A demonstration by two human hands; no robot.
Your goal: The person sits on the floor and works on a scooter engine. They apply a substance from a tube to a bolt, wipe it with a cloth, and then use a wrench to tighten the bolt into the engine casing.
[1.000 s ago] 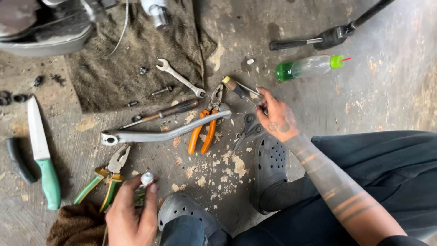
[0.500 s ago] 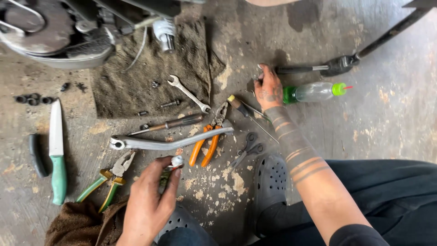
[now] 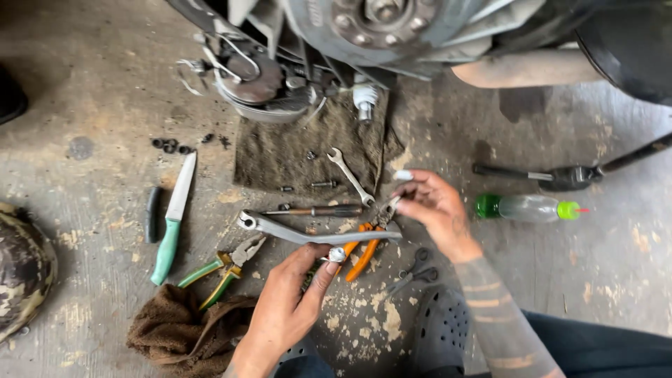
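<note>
Above both hands, the underside of a vehicle's wheel hub and brake assembly [image 3: 364, 28] fills the top of the view, with a dirty grey cloth [image 3: 294, 150] spread on the concrete below it. On the cloth's near edge, just beyond the right hand, lies a small open-ended spanner [image 3: 350, 175].

The right hand [image 3: 437, 210] is raised a little off the floor, its fingertips pressed together around a small pale piece [image 3: 403, 175] at the forefinger. To its right lies a clear squeeze bottle [image 3: 528, 207] with a green cap. Just under it are orange-handled pliers [image 3: 364, 248]. A long grey metal lever [image 3: 308, 234] runs between the two hands.

The left hand [image 3: 290, 304] pinches a small white and metal part [image 3: 337, 254] between thumb and forefinger, just beneath the lever. To its left sit green-handled pliers [image 3: 224, 269], a brown rag [image 3: 185, 329] and, further off, a green-handled knife [image 3: 175, 220].

Both held pieces are tiny and gripped only at the fingertips. In my judgement, a slip could drop either one among the chips and loose bolts on the floor, where it would be hard to find. The bare knife blade is also an open hazard for a reaching hand.
</note>
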